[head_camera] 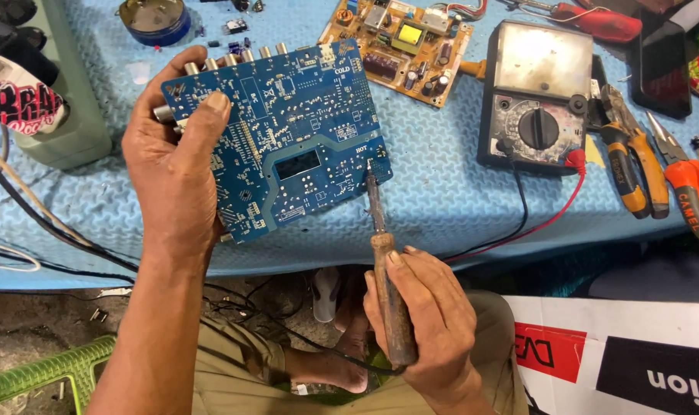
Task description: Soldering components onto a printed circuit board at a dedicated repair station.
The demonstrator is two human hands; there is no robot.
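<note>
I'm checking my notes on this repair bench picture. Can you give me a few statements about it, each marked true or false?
1. The left hand holds the blue printed circuit board. True.
2. The right hand grips a pair of pliers. False: it grips a wooden-handled soldering iron.
3. The iron's tip meets the board's lower right edge. True.
4. The black dial multimeter lies on the floor. False: it lies on the blue cloth-covered table.

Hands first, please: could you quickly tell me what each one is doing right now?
Left hand: closed on the blue circuit board, holding it up by its edge.
Right hand: closed on the soldering iron, tip at the board.
</note>
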